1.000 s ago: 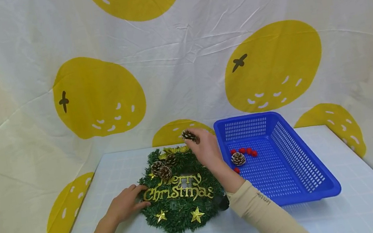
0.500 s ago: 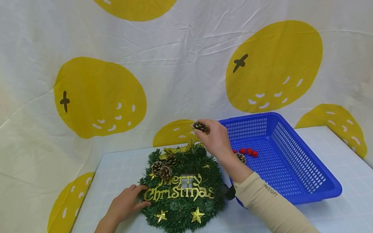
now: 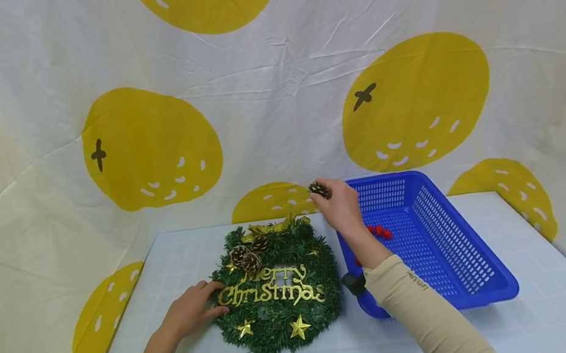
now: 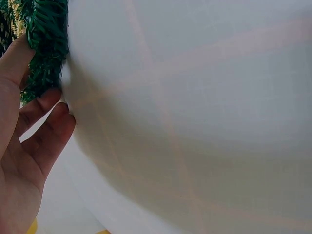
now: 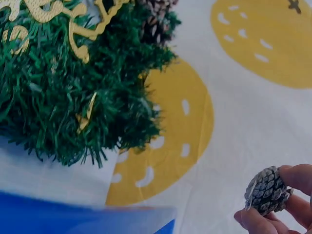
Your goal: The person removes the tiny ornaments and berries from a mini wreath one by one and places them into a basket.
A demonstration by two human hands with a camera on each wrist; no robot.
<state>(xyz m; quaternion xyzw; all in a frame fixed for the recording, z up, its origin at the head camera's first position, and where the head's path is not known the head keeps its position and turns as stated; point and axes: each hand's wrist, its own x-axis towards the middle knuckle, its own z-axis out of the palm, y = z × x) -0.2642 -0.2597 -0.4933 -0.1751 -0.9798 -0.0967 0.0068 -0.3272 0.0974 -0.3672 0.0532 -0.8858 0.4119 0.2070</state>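
A green Christmas wreath (image 3: pixel 268 318) lies on the table, bearing gold "Merry Christmas" lettering (image 3: pixel 270 292), gold stars, a gold bow at the top and a cluster of pine cones (image 3: pixel 250 262). My left hand (image 3: pixel 190 310) holds its left edge; in the left wrist view the thumb lies on the greenery (image 4: pixel 48 36) and the fingers come from the other side. Between the thumb and fingers of my right hand (image 3: pixel 340 204), raised over the near-left rim of the basket, is a single pine cone (image 3: pixel 320 190). A thin pale strand shows on that cone (image 5: pixel 267 190) in the right wrist view.
Right of the wreath stands a blue plastic basket (image 3: pixel 487 255) with several red berries (image 3: pixel 378 230) inside. My right forearm covers part of its left side. Behind the table (image 3: pixel 543 277) hangs a white cloth (image 3: pixel 286 126) printed with yellow fruit.
My right hand has moved right with the pine cone, from above the wreath's top to the basket's left side. It now hides the cone in the basket. My left hand stays put.
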